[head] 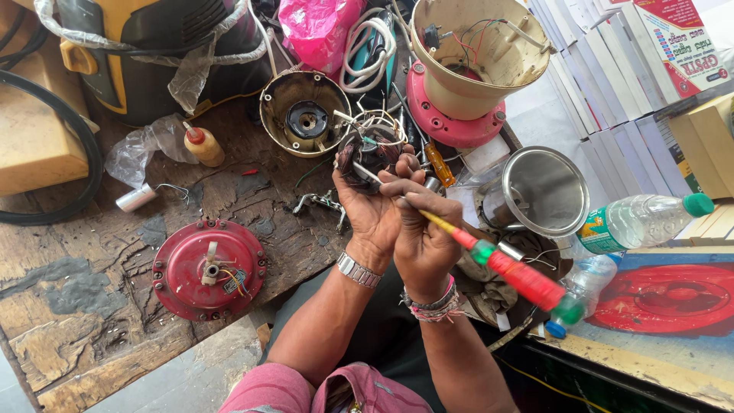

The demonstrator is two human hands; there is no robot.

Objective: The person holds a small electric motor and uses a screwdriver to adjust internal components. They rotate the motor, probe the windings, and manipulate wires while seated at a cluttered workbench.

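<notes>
Left hand [372, 210] is cupped and closed around a small wound motor coil [369, 153], raised off the bench with its windings facing up, likely so the tool can get at them. Loose thin wires [375, 122] stand up from the coil's far edge. Right hand [420, 237] is wrapped tight around a screwdriver [489, 260] with a red, green and yellow handle; the thin shaft runs across the left palm and its tip meets the coil. The two hands press together, which seems to steady the tip.

Just beyond the coil: an open round motor housing [306, 113] and a cream cone-shaped shell on a pink base [466, 61], crowding the space above the grip. Right of the grip: a steel cup [544, 191], then a clear plastic bottle with a green cap [642, 218]. Left of the grip, on the worn wooden bench [92, 321]: a red round motor cover [209, 268], a small glue bottle [202, 145], a metal bracket [321, 203]. A second screwdriver with an orange handle [440, 163] lies just behind the hands.
</notes>
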